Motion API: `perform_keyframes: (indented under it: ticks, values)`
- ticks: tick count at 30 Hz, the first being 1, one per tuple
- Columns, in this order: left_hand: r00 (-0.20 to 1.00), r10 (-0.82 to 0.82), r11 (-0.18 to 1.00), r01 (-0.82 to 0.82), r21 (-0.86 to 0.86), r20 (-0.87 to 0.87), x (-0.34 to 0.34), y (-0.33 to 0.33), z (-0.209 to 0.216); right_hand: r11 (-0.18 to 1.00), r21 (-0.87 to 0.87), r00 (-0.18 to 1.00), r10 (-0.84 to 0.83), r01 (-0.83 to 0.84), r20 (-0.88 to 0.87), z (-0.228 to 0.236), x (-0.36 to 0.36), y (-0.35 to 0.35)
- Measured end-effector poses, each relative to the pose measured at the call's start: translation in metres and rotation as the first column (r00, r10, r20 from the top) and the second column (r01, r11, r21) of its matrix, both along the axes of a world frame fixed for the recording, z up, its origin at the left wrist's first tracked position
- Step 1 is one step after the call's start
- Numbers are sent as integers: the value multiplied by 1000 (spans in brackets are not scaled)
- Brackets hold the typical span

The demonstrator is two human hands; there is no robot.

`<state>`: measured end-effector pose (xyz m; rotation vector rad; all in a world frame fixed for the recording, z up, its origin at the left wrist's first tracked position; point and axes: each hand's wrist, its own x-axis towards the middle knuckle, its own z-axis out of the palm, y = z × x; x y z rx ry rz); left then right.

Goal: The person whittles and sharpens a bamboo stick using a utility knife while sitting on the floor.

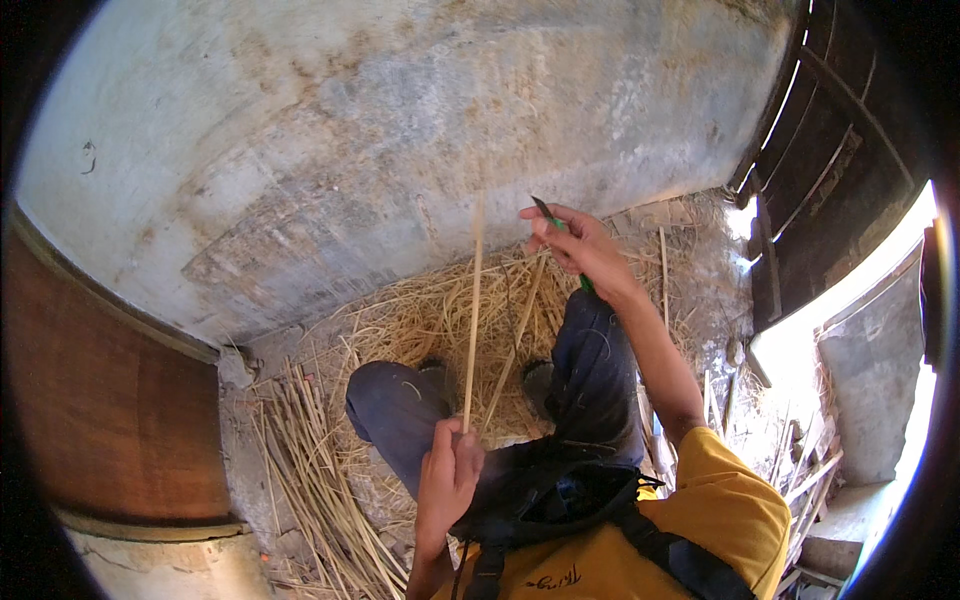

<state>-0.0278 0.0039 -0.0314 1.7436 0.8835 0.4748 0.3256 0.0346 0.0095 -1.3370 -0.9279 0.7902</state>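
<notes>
My left hand (450, 475) is closed round the lower end of a long, thin, pale strip (475, 330) that looks like split bamboo. The strip stands nearly upright in the view, rising between my knees toward the wall. Ahead and to the right, my right hand (588, 250) grips a small knife (543, 209) with a dark blade and a green handle. Its blade points up and to the left, apart from the strip. Part of the handle is hidden by my fingers, and its green end shows below my palm.
Pale shavings (400, 315) cover the floor around my feet. A bundle of long strips (325, 490) lies at left. A stained wall (450, 130) rises ahead, with a brown wooden panel (110, 400) at left. More sticks (815, 475) lie at right. A black bag (560, 500) rests at my lap.
</notes>
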Motion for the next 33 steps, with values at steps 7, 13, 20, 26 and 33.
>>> perform_keyframes:
  ticks: [7,13,20,26,33]
  values:
    - [994,-104,994,103,-20,-33,16,3,15,997,67,999,42,-40,-28,5,-26,-8]
    - [998,-19,923,-5,384,59,35,15,21,991,136,996,11,1,-87,14,-32,-14]
    - [998,-29,999,27,34,54,45,18,42,990,144,993,5,12,-115,23,-36,-26]
    - [960,117,993,-119,-10,254,55,15,37,960,266,996,-71,83,-55,15,-51,-42]
    - [946,118,993,-106,-54,303,61,14,45,929,348,822,-101,-123,560,-1,-85,-62]
